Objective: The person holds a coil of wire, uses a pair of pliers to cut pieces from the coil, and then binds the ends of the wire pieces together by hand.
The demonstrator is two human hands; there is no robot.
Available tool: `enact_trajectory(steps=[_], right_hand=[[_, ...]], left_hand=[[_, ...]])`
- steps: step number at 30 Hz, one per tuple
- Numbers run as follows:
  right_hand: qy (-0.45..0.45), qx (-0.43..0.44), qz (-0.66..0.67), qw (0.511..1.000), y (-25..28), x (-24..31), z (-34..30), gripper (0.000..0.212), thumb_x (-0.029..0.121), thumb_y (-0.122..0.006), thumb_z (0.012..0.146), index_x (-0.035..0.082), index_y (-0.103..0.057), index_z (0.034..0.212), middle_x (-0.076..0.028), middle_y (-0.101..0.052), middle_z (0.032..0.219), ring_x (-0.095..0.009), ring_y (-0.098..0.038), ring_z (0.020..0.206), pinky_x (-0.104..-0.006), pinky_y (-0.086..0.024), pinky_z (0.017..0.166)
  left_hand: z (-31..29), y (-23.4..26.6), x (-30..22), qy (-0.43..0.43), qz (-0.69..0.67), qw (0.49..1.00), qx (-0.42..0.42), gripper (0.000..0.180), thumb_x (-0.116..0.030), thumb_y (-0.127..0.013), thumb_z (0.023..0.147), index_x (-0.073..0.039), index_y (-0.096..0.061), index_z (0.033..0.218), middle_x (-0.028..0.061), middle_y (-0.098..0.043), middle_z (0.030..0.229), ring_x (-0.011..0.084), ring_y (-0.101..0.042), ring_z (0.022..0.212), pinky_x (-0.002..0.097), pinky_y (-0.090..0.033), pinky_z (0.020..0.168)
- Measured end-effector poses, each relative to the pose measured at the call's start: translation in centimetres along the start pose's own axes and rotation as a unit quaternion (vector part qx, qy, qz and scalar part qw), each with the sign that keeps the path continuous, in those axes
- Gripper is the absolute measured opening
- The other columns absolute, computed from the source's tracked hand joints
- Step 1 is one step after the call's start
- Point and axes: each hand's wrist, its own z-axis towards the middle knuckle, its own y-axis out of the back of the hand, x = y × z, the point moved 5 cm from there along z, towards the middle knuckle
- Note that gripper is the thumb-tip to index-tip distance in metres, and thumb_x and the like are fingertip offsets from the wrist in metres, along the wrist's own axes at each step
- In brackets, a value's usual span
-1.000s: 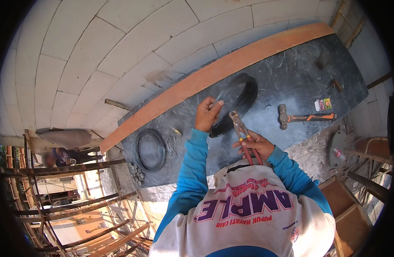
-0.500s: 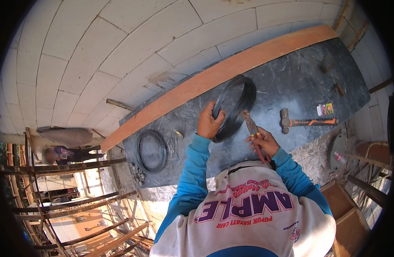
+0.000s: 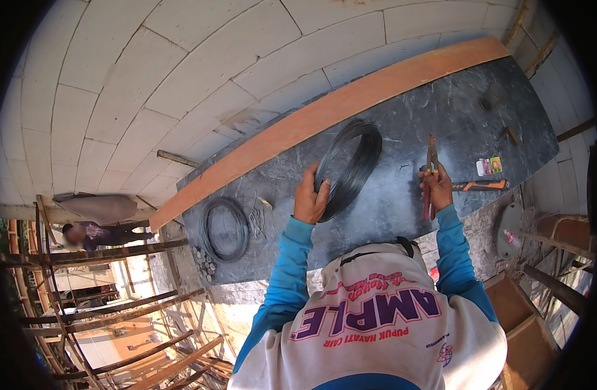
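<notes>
My left hand [image 3: 309, 194] grips the near left side of a coil of dark wire [image 3: 360, 172], which is tilted up over the dark tabletop. In my right hand [image 3: 437, 188] is a pair of pliers [image 3: 431, 159] with red and yellow handles, its rusty jaws pointing away from me. The pliers are apart from the coil. Just beyond and to the right of that hand lies a hammer [image 3: 480, 185] with an orange and black handle; its head is hidden behind the hand and pliers.
A second wire coil [image 3: 224, 229] lies at left, beside loose nails [image 3: 256, 218] and several small grey lumps [image 3: 204, 263]. A long wooden board [image 3: 324, 117] runs along the far edge by the block wall. A small colourful packet [image 3: 488, 166] lies at right. Another person [image 3: 97, 235] is at far left.
My right hand and the pliers have moved right, away from the wire coil, to in front of the hammer. My left hand still holds the coil, slightly shifted.
</notes>
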Motion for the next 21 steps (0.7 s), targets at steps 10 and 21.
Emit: enact_trajectory(steps=[10,21], right_hand=[[0.054,-0.123,-0.507,0.852,7.2,0.1,7.4,0.047,0.016,-0.061,0.083,0.020,-0.053,0.129,-0.018,-0.065,0.102,-0.036,-0.062,0.096,-0.0450,-0.048,0.083],[0.081,-0.135,-0.599,0.785,10.2,-4.0,12.3,0.048,0.022,-0.056,0.088,0.024,-0.046,0.134,-0.021,-0.058,0.114,-0.039,-0.059,0.102,-0.0463,-0.048,0.087]], left_hand=[[0.1,0.1,-3.6,-0.052,0.103,0.993,-0.032,0.032,-0.023,-0.068,0.082,-0.003,-0.060,0.106,0.0142,-0.063,0.093,0.0323,-0.060,0.084,0.0381,-0.048,0.071],[-0.9,-1.4,-5.2,-0.045,0.056,0.996,-0.059,0.028,-0.017,-0.064,0.086,-0.001,-0.058,0.108,0.0143,-0.061,0.091,0.0337,-0.061,0.077,0.0401,-0.049,0.066]])
